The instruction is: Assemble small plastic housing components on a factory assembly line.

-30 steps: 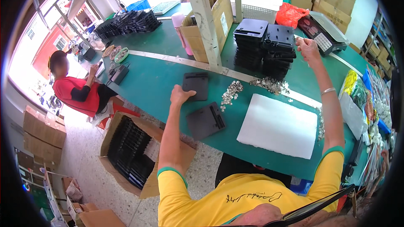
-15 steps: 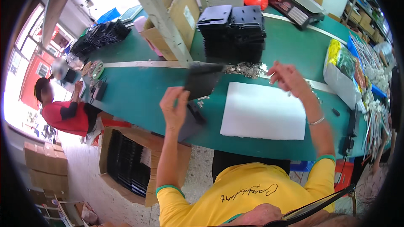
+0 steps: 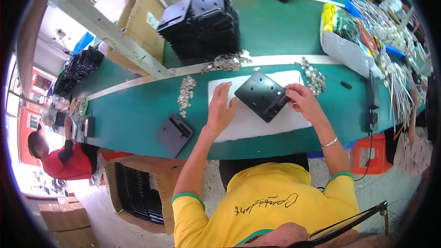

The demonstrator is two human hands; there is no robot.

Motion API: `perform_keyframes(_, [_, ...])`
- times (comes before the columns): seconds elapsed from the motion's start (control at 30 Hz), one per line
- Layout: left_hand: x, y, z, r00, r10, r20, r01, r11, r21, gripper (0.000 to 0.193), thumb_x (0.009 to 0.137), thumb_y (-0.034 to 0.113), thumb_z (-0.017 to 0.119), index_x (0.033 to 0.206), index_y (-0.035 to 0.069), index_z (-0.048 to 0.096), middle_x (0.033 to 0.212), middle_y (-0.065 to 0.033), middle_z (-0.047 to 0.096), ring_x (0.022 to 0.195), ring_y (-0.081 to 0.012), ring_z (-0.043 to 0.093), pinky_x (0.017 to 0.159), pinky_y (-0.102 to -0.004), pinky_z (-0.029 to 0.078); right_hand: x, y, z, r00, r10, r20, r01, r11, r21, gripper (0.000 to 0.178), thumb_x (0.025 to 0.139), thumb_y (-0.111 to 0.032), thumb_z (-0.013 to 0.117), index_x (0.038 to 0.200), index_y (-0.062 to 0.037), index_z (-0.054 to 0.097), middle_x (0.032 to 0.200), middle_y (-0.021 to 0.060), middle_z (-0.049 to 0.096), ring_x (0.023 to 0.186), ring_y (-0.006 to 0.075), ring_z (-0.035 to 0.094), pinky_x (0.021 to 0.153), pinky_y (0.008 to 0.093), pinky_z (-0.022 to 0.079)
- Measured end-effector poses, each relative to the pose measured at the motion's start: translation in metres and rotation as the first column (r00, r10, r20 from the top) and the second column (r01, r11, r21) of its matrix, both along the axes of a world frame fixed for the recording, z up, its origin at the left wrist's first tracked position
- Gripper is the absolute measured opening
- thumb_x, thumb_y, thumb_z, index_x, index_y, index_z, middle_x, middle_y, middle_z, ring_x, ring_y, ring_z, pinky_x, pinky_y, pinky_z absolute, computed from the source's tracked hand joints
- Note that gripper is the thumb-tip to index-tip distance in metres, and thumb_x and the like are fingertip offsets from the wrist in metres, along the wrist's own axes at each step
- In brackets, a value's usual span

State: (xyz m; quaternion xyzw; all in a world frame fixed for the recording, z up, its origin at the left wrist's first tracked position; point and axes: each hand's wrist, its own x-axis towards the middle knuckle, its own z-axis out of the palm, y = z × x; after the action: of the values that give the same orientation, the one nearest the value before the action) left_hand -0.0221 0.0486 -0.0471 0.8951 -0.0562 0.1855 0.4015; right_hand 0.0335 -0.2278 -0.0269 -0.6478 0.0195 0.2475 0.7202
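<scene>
A square black plastic panel (image 3: 260, 93) with small holes and a raised strip lies turned cornerwise over a white sheet (image 3: 248, 128). My right hand (image 3: 304, 103) is closed at its right corner, thumb and fingers pinching the edge. Whether a small part is also between those fingertips is hidden. Just off the panel's left corner, my left hand (image 3: 222, 112) is open and holds nothing, its thumb apart from the fingers. A second dark panel (image 3: 173, 135) lies on the green table left of my left forearm.
Small metal parts lie in a left pile (image 3: 186, 95), a far pile (image 3: 227, 61) and a right pile (image 3: 314, 79). Behind them rises a panel stack (image 3: 200, 25), beside a slanting post (image 3: 115, 36). Bagged cables (image 3: 347, 41) stand right; an open carton (image 3: 138, 193) sits below left.
The panel has gone from my raised left hand down to the white sheet. My left hand has let go; my right hand has come from the metal parts to the panel's corner. The view has shifted.
</scene>
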Motion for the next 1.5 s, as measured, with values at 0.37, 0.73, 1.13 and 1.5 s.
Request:
perform_keyframes(0.37, [-0.002, -0.03, -0.022, 0.999, -0.036, 0.019, 0.028, 0.943, 0.331, 0.055, 0.081, 0.019, 0.069, 0.129, 0.001, 0.048, 0.134, -0.0142, 0.046, 0.123, -0.0326, 0.042, 0.098, -0.0428, 0.035, -0.014, 0.006, -0.027, 0.698, 0.353, 0.624, 0.272, 0.674, -0.686, 0.031, 0.085, -0.029, 0.067, 0.098, -0.003, 0.057, 0.084, 0.017, 0.061, 0.074, 0.035, 0.063, 0.066, 0.0436, 0.051])
perform_keyframes(0.73, [0.007, -0.037, -0.025, 0.998, 0.061, -0.028, -0.043, 0.905, 0.423, 0.053, 0.083, 0.02, 0.068, 0.131, 0.006, 0.05, 0.132, -0.0114, 0.045, 0.12, -0.0304, 0.042, 0.091, -0.0455, 0.037, 0.001, -0.002, -0.031, 0.677, 0.296, 0.674, 0.26, 0.76, -0.595, 0.021, 0.085, -0.019, 0.066, 0.092, 0.0005, 0.06, 0.074, 0.0125, 0.06, 0.063, 0.0239, 0.059, 0.06, 0.036, 0.046])
perform_keyframes(1.13, [0.01, -0.029, 0.04, 0.986, -0.014, 0.164, -0.011, 0.989, 0.15, 0.06, 0.077, 0.013, 0.074, 0.129, -0.001, 0.05, 0.124, -0.0201, 0.055, 0.114, -0.0372, 0.052, 0.095, -0.043, 0.042, 0.017, -0.01, 0.032, 0.61, 0.475, 0.635, -0.12, 0.847, -0.518, 0.017, 0.085, -0.012, 0.063, 0.094, 0.002, 0.066, 0.077, 0.0092, 0.064, 0.068, 0.0165, 0.058, 0.063, 0.0302, 0.046])
perform_keyframes(1.5, [0.004, -0.018, 0.031, 0.99, 0.003, -0.143, -0.026, 0.987, -0.159, 0.021, 0.082, 0.007, 0.069, 0.1, -0.002, 0.065, 0.081, -0.0148, 0.069, 0.067, -0.0234, 0.066, 0.063, -0.0336, 0.051, 0.042, 0.023, 0.039, 0.578, 0.462, 0.673, 0.106, 0.775, -0.623, 0.025, 0.086, -0.025, 0.062, 0.09, -0.0016, 0.067, 0.083, 0.0168, 0.064, 0.075, 0.0304, 0.062, 0.068, 0.038, 0.048])
